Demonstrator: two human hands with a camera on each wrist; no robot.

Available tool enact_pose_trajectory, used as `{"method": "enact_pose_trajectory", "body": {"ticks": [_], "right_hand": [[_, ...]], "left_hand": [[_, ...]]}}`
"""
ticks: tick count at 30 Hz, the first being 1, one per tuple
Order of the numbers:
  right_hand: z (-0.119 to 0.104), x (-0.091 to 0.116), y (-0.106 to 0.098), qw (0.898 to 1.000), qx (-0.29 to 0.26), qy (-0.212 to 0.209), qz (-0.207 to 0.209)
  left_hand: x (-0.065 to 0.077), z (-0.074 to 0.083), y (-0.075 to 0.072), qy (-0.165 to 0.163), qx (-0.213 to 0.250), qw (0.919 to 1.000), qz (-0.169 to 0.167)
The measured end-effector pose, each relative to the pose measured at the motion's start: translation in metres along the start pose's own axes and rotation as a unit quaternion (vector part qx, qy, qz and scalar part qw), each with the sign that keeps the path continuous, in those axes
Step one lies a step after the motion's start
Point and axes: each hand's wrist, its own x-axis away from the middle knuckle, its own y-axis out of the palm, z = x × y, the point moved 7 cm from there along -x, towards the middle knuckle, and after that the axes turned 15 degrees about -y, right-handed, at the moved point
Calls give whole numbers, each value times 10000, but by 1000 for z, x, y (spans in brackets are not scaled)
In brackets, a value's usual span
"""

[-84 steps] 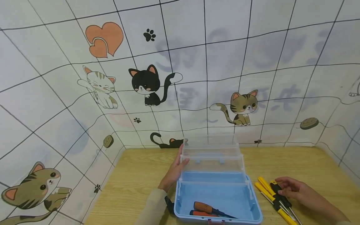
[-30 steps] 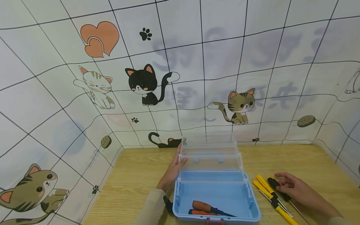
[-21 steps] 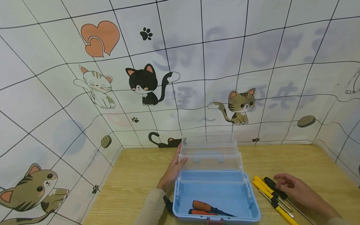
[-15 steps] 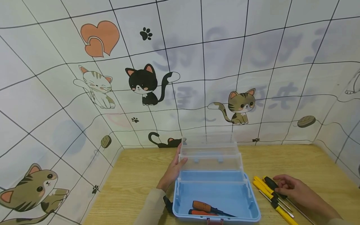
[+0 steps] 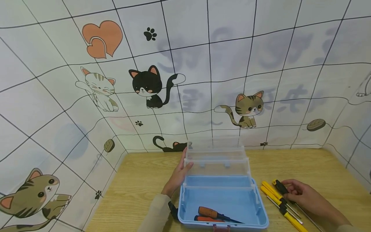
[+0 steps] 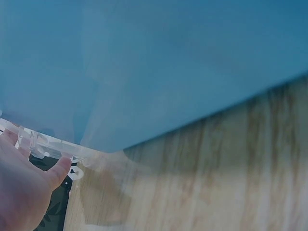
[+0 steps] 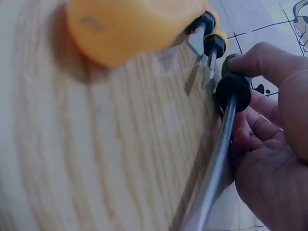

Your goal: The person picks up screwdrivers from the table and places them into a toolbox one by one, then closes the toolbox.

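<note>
My left hand holds the left edge of the raised clear lid of a light blue toolbox, its thumb on the near face. To the box's right, my right hand pinches a screwdriver's black handle, which has a yellow patch at its end. Its long metal shaft points toward the near edge, low over the table. Beside it lie several yellow-handled screwdrivers. Inside the box rest a screwdriver with a brown handle and a red-orange handle, partly covered by the brown one.
Everything stands on a wood-grain table. A cat-patterned wall covering rises behind and at both sides. The raised lid stands close to the back wall, and a brown latch sits on the box's front.
The black-handled screwdriver has shifted and rolled slightly in my right hand; its yellow patch went out of sight and shows again. My left hand stays on the lid. The head view has shifted a little.
</note>
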Motion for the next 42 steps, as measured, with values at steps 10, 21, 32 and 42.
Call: {"method": "enact_pose_trajectory", "body": {"ticks": [10,21,32,42], "right_hand": [[0,0,-6,9993,317,131,152],[-1,3,-7,9993,184,94,307],[6,6,-3,9990,-125,251,337],[5,5,-4,9987,-61,429,255]], "left_hand": [[3,3,0,-59,-16,10000,60],[4,5,-1,-84,-59,9999,14],[3,2,0,-61,50,10000,-30],[4,2,1,-33,45,10000,-51]]}}
